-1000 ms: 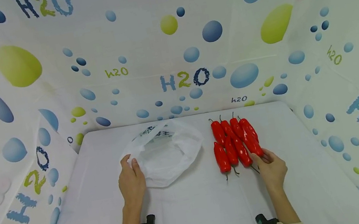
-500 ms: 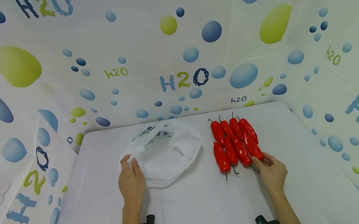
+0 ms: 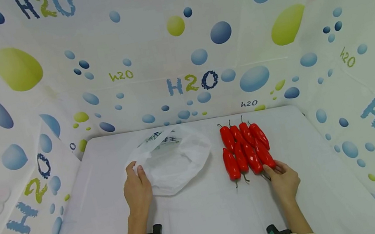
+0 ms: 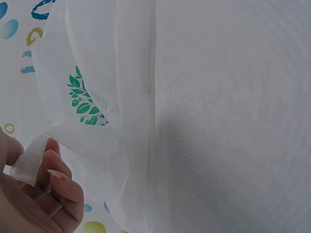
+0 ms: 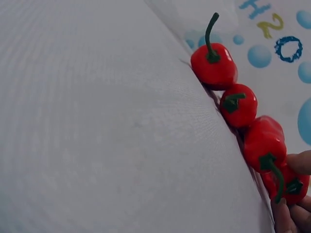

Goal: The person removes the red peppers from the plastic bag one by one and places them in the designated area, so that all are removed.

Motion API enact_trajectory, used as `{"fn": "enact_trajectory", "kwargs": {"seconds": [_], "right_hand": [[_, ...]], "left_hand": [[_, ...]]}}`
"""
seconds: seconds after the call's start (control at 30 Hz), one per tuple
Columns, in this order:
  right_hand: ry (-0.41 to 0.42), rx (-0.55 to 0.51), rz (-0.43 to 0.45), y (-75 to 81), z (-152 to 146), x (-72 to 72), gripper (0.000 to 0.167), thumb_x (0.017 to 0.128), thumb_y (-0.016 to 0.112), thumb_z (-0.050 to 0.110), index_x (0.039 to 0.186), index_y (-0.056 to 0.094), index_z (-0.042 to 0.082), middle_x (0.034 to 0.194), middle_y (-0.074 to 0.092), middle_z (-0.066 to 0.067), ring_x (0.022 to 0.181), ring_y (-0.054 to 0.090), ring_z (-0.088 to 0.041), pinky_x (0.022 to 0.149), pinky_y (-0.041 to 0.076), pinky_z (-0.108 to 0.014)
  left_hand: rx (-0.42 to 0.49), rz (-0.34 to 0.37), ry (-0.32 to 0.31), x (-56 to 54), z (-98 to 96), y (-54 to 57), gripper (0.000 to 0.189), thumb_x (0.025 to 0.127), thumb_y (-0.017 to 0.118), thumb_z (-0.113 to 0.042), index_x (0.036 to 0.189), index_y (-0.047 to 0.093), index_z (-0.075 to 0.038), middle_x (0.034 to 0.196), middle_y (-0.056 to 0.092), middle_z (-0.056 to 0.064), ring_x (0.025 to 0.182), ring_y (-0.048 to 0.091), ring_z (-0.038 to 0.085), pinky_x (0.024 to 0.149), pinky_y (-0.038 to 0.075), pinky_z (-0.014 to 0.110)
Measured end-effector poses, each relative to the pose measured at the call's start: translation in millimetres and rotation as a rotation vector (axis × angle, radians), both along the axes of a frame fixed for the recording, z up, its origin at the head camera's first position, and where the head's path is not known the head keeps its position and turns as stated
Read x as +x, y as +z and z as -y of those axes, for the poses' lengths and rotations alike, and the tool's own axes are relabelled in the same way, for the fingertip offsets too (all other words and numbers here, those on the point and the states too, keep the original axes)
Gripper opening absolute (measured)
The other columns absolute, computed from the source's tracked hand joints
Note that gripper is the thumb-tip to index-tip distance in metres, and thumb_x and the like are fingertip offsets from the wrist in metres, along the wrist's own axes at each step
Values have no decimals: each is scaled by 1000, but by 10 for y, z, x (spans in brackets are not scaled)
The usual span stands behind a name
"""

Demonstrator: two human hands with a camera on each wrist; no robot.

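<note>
In the head view my left hand holds the near left edge of a white plastic bag, whose mouth gapes toward me. The left wrist view shows a fold of the bag pinched between the thumb and fingers of that hand; green leaves are printed on the plastic. To the right, my right hand pinches the stem end of a glossy red chili pepper, the rightmost of the front row. Its green stem end shows between my fingers in the right wrist view.
Several more red peppers lie side by side in two rows, right of the bag. Everything stands on a white-covered table. A patterned sheet rises behind the table and at both sides.
My right hand has brought the pepper it pinches slightly down toward me, in line with the front row. The left hand and the bag have stayed in place.
</note>
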State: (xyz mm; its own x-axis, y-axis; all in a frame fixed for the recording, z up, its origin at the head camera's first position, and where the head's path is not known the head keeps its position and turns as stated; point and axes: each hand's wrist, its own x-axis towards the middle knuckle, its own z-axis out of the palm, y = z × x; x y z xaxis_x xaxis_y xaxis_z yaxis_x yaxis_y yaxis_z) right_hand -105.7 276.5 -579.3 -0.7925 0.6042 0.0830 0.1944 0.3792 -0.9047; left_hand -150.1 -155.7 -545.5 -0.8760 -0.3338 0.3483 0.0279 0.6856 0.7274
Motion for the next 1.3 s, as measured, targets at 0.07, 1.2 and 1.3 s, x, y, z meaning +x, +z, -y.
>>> {"fn": "enact_trajectory", "kwargs": {"seconds": [0.07,1.2,1.3], "right_hand": [[-5,-1,5,6,-2,4,50,94,81,27,131,68,-4,117,73,-26,103,73,-39,66,45,-2],[22,149,128,92,-69,-40,52,99,70,30,141,60,1,127,65,-25,104,68,-38,73,51,-34],[-5,179,76,133,-40,-52,47,100,69,31,138,63,3,126,63,-21,103,65,-34,74,51,-36]], "left_hand": [[0,3,0,-1,-1,0,45,114,38,-32,143,49,1,89,68,29,73,64,42,65,50,57],[-15,30,-2,-33,38,-11,47,114,39,-33,143,49,2,64,50,8,57,49,27,54,39,41],[-13,35,4,-23,38,-3,49,114,39,-35,143,48,3,67,54,12,61,53,31,57,43,47]]}}
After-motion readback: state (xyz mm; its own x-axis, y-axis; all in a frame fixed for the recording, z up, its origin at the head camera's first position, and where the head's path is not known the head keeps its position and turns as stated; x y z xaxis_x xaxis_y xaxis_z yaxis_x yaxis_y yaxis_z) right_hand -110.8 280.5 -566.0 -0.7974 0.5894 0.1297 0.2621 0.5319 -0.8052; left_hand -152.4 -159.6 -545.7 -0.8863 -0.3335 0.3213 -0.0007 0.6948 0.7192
